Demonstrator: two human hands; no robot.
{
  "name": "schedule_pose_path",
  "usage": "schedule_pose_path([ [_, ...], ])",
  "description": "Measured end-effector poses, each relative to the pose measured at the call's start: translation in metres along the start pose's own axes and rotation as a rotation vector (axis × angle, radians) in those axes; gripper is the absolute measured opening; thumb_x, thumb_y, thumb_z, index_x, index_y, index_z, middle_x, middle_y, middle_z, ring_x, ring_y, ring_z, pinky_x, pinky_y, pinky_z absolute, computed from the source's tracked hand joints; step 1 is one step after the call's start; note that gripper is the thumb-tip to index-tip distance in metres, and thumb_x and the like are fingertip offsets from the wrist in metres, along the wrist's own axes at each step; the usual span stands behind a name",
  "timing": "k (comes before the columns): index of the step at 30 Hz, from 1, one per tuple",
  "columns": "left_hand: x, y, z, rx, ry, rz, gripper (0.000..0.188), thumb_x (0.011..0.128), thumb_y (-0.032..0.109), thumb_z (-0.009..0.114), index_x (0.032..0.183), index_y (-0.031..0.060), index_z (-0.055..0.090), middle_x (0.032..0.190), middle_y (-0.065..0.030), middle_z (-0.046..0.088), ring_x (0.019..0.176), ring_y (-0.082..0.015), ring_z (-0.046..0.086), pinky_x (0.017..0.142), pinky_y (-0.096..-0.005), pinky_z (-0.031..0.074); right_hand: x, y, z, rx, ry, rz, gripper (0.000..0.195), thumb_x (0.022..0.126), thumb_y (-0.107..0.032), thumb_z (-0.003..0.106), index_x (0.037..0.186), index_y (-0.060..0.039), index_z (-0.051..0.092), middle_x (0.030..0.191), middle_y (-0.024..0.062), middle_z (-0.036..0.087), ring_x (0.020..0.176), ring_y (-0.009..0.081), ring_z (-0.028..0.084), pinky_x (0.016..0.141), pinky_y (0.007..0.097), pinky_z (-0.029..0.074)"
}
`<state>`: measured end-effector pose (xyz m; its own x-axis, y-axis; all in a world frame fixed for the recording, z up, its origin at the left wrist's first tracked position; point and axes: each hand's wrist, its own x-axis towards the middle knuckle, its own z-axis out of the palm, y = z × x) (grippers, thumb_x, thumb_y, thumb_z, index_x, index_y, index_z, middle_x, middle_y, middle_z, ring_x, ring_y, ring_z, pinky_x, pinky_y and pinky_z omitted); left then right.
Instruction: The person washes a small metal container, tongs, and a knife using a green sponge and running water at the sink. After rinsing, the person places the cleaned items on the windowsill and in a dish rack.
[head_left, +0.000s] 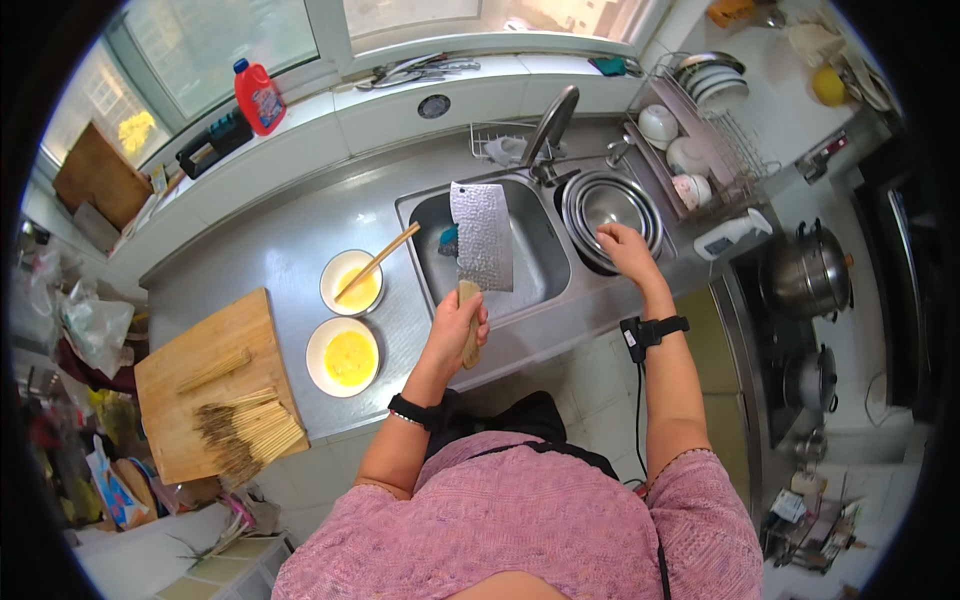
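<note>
A cleaver (484, 236) with a hammered blade is upheld in my left hand (454, 330), which grips its wooden handle over the near edge of the sink (551, 292). Behind the blade, a teal and dark scrubber (448, 240) shows in the basin. My right hand (624, 250), its fingers curled, is over the near part of nested steel bowls (611, 206); whether it touches them I cannot tell. Left of the sink are two bowls of beaten egg, the farther one (352, 282) with chopsticks (382, 259) across it, the nearer one (343, 357) without.
A wooden cutting board (217, 322) at the left bears bundled dried stalks (251, 435). The faucet (551, 124) rises behind the sink. A dish rack (697, 142) with bowls and plates stands at the back right, near a white spray bottle (731, 234). A steel pot (810, 270) is farther right.
</note>
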<state>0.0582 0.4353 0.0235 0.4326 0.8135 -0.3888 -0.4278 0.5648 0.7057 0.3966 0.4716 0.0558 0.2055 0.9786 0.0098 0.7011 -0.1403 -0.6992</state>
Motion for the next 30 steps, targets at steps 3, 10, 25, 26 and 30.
schedule_pose_path([
  [3,0.016,-0.004,0.013,0.010,0.020,-0.020,0.016,0.097,0.020,0.055,0.095,0.0084,0.044,0.070,-0.0032,0.051,0.051,-0.0127,0.049,0.043,-0.0257,0.038,0.061,0.039,-0.005,-0.092,0.031,-0.050,0.033,0.089,-0.025,0.059,0.111,-0.0012,0.066,0.104,0.0193,0.068,0.100,0.0328,0.065,0.087,0.0381,0.050],
  [10,0.066,-0.023,0.055,0.042,0.182,0.080,0.017,0.094,0.016,0.059,0.093,0.0074,0.044,0.070,-0.0018,0.050,0.051,-0.0105,0.049,0.043,-0.0247,0.039,0.200,0.090,0.029,-0.309,-0.020,-0.168,0.032,0.091,-0.027,0.053,0.108,-0.0043,0.067,0.104,0.0215,0.066,0.099,0.0401,0.062,0.087,0.0459,0.048],
  [25,0.164,-0.061,0.112,-0.151,0.466,0.288,0.028,0.100,0.034,0.049,0.091,0.0073,0.046,0.065,-0.0036,0.052,0.049,-0.0114,0.049,0.043,-0.0250,0.040,0.247,0.123,0.042,-0.619,-0.106,-0.579,0.019,0.086,-0.024,0.060,0.084,-0.0095,0.072,0.077,0.0193,0.066,0.074,0.0388,0.065,0.068,0.0482,0.053],
  [26,0.171,-0.062,0.111,-0.146,0.468,0.323,0.028,0.100,0.034,0.049,0.091,0.0074,0.047,0.066,-0.0038,0.054,0.049,-0.0111,0.050,0.044,-0.0248,0.040,0.246,0.123,0.041,-0.631,-0.106,-0.584,0.019,0.086,-0.024,0.060,0.084,-0.0097,0.072,0.076,0.0192,0.066,0.074,0.0387,0.066,0.068,0.0482,0.053],
  [30,0.203,-0.056,0.107,-0.123,0.573,0.433,0.028,0.100,0.036,0.049,0.095,0.0077,0.050,0.074,-0.0054,0.060,0.059,-0.0104,0.053,0.051,-0.0242,0.044,0.249,0.128,0.043,-0.596,-0.099,-0.594,0.018,0.085,-0.024,0.063,0.083,-0.0084,0.072,0.076,0.0194,0.065,0.073,0.0398,0.064,0.068,0.0485,0.052],
])
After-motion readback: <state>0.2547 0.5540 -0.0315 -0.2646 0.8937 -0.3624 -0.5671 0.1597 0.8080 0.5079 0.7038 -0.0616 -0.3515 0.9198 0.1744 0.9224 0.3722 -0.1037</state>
